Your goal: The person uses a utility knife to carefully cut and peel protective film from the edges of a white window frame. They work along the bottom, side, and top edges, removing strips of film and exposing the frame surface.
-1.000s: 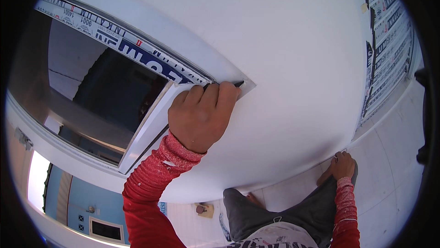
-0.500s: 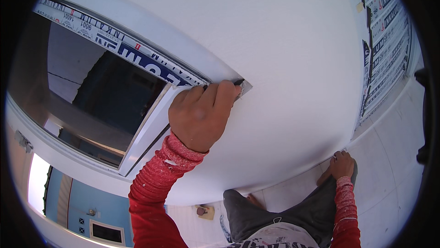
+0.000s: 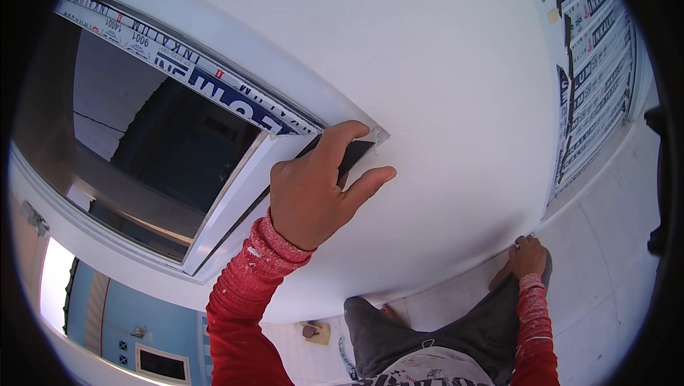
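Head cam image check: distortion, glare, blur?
Head view: window frame bows along its lower edge, black vignette all around; head view: bright patch at lower left looks blown out; head view: dark pane appears to carry reflections; head view: left hand fairly sharp, no obvious motion smear.

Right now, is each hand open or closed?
Left hand: thumb and forefinger apart; grip on the dark flat piece cannot be told.
Right hand: fingers bent; open or closed unclear.
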Demonstrator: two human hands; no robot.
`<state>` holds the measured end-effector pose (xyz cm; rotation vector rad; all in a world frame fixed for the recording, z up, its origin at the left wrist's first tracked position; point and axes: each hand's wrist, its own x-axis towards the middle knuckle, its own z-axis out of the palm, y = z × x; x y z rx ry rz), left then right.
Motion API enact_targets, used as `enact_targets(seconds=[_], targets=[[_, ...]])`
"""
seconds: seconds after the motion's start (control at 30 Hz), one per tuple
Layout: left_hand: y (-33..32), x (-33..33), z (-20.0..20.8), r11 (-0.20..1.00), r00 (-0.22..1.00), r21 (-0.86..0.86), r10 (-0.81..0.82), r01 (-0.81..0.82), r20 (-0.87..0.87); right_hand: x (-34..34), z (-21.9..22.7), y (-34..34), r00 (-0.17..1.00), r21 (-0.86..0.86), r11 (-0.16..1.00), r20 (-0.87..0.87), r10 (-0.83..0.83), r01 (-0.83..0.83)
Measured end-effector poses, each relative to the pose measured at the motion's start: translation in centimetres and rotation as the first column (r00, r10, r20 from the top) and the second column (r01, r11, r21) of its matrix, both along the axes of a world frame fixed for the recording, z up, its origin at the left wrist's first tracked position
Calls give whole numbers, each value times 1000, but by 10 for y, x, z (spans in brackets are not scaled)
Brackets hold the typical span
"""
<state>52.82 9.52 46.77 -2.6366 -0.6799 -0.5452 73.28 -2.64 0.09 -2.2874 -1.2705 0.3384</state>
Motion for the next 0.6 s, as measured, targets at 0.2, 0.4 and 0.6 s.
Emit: enact_targets(seconds=[0.2,0.4,0.6], targets=[[1,2,4,995,991,-13,94,-96,-96,1,2,-1,1000,-18,1000,-1,-3,3],[-5,-4,19,979,970,-76,174,-189,-169,0,2,-2,1000,-27,1000,-11,4,-5],[-9,-9,12,989,995,-102,101,-102,-12,2,1,-2,1000,-32,999,-7,-5,5]])
